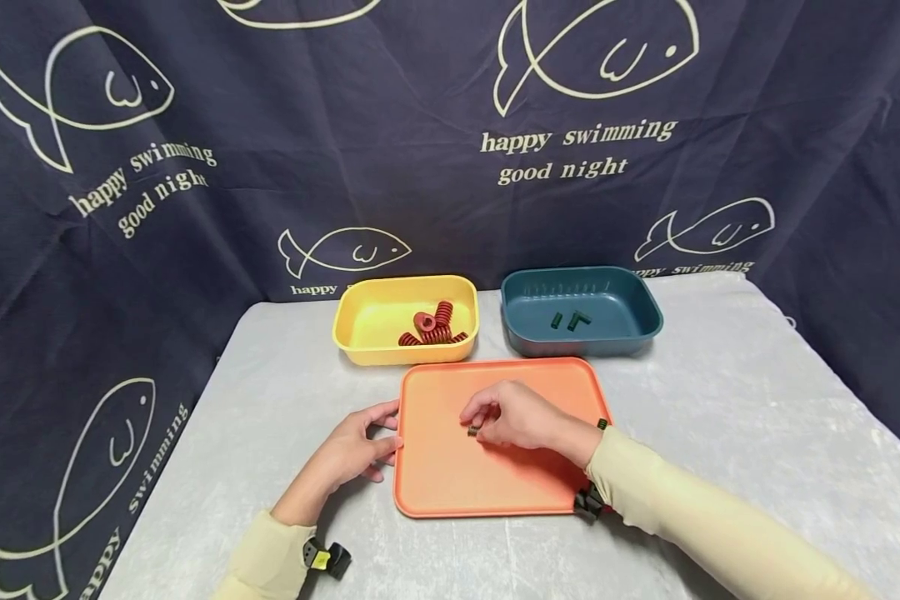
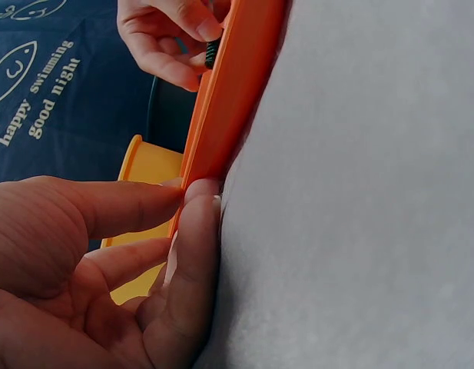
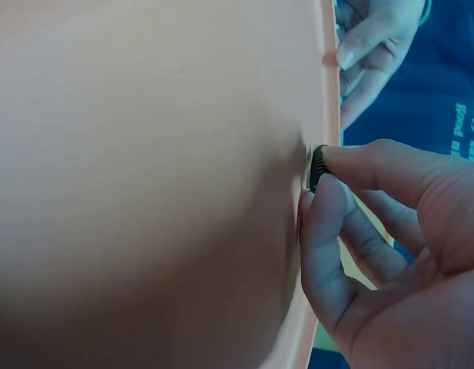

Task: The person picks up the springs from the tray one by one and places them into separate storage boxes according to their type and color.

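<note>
My right hand [image 1: 516, 414] is over the orange tray [image 1: 450, 483], pinching a small dark green spring [image 3: 319, 165] between thumb and fingertips. The spring is right at the tray's surface, and its coils show in the right wrist view. At the tray's left edge, my left hand [image 1: 350, 450] grips the rim between thumb and fingers, as the left wrist view [image 2: 106, 261] shows closely.
Behind the tray stands a yellow bin [image 1: 360, 357] with several red springs [image 1: 437, 333] heaped at its right. Beside it, a dark blue bin [image 1: 581, 346] holds a few dark green springs [image 1: 579, 320]. A dark blue fish-print curtain [image 1: 435, 150] hangs behind the grey-white tabletop [image 1: 735, 400].
</note>
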Demonstrator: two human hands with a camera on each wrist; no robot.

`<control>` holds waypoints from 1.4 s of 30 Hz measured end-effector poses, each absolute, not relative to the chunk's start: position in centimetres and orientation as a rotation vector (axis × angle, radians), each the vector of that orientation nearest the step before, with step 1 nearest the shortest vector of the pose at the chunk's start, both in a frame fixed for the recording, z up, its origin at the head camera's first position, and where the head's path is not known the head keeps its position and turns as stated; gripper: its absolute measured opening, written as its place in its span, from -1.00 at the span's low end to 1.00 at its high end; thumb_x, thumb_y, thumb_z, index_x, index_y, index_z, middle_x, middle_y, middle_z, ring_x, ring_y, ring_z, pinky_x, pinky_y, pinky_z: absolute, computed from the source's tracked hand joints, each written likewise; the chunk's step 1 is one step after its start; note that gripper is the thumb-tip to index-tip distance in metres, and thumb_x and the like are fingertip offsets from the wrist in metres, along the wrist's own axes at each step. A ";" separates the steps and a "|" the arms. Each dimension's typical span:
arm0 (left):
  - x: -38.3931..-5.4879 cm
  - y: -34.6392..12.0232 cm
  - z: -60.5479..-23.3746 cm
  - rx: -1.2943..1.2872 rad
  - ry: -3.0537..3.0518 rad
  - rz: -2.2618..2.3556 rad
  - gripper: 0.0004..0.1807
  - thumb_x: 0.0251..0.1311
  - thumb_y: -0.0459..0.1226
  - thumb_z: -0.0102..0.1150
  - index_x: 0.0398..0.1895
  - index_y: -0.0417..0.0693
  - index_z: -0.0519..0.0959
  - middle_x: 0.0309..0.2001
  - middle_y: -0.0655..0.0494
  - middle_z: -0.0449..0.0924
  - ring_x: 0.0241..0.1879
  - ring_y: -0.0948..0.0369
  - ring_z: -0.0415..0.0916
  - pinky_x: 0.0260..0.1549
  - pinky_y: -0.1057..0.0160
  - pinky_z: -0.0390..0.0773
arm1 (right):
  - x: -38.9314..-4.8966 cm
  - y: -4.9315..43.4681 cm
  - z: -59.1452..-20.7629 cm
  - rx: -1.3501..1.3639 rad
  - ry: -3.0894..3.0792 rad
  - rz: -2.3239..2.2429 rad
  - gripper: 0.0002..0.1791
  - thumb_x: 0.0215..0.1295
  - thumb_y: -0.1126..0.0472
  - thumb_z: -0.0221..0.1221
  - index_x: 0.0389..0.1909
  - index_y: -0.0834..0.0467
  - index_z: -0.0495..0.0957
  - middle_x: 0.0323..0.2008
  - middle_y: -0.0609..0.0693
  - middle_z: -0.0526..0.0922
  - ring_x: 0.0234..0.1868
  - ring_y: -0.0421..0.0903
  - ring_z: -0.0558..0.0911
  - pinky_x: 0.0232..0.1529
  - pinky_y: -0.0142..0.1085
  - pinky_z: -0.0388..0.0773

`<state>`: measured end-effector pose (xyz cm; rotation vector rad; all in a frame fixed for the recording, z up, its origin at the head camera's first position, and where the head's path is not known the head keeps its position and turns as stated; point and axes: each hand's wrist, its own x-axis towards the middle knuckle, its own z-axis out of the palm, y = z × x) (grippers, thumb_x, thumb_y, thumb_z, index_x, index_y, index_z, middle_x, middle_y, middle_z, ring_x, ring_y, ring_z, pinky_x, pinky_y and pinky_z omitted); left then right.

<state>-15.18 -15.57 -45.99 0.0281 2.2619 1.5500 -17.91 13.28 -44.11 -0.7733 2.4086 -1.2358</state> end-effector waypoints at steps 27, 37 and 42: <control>-14.9 -15.4 -45.6 0.023 2.270 1.548 -0.34 0.31 -0.50 0.27 0.48 -0.14 0.39 0.05 -0.06 0.51 -0.42 0.12 0.69 -0.69 0.17 0.65 | -25.5 23.6 -36.4 -0.266 2.326 -1.791 -0.51 0.32 0.38 0.36 0.23 0.42 0.54 0.07 0.19 0.69 -0.10 -0.06 0.73 -0.17 -0.14 0.77; -14.9 -15.3 -45.7 0.014 2.268 1.547 -0.34 0.31 -0.49 0.28 0.48 -0.12 0.40 0.05 -0.05 0.52 -0.41 0.12 0.69 -0.67 0.16 0.67 | -29.6 27.2 -37.4 -0.022 2.331 -1.886 -0.68 0.41 0.35 0.30 0.15 0.18 0.66 -0.06 0.03 0.74 -0.16 -0.24 0.72 -0.12 -0.20 0.76; -15.1 -15.4 -45.9 0.016 2.275 1.546 -0.34 0.31 -0.48 0.29 0.48 -0.10 0.41 0.04 -0.05 0.51 -0.41 0.12 0.69 -0.67 0.16 0.67 | -30.9 28.6 -38.5 0.115 2.349 -1.885 -0.72 0.41 0.38 0.28 0.10 0.16 0.68 -0.10 0.00 0.76 -0.22 -0.27 0.72 -0.14 -0.22 0.76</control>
